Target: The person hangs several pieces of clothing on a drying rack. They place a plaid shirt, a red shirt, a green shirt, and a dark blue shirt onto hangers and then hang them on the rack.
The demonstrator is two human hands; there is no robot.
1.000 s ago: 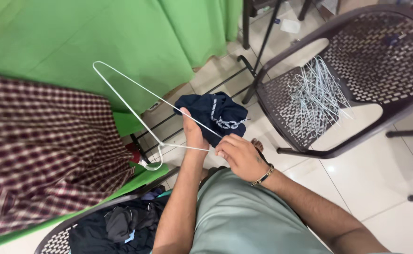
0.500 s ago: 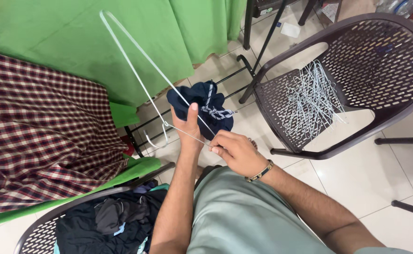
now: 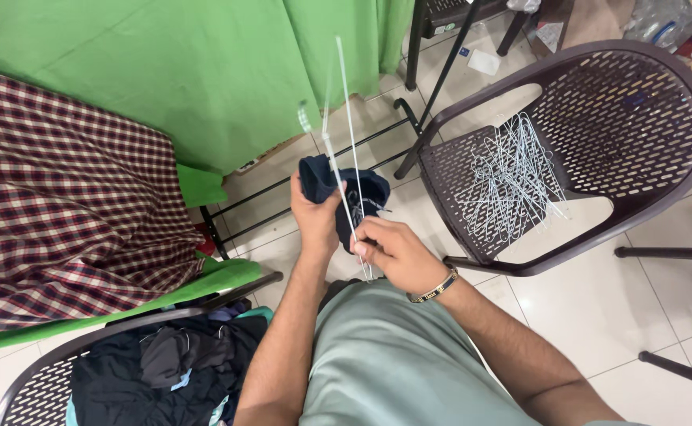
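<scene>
Laundry room, hanger pile (image 3: 511, 177), clothes chair (image 3: 54, 377)

Hangers (image 3: 511, 177) lie on the right chair (image 3: 661, 189).

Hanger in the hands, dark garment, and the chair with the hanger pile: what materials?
Hanger: thin wire, likely metal with a pale coating; the rods are very slim and straight. Dark garment: soft navy fabric, bunched in the left hand. Chair: probably moulded plastic, matte dark brown, with a perforated seat and back. The right hand pinches the wire.
</scene>
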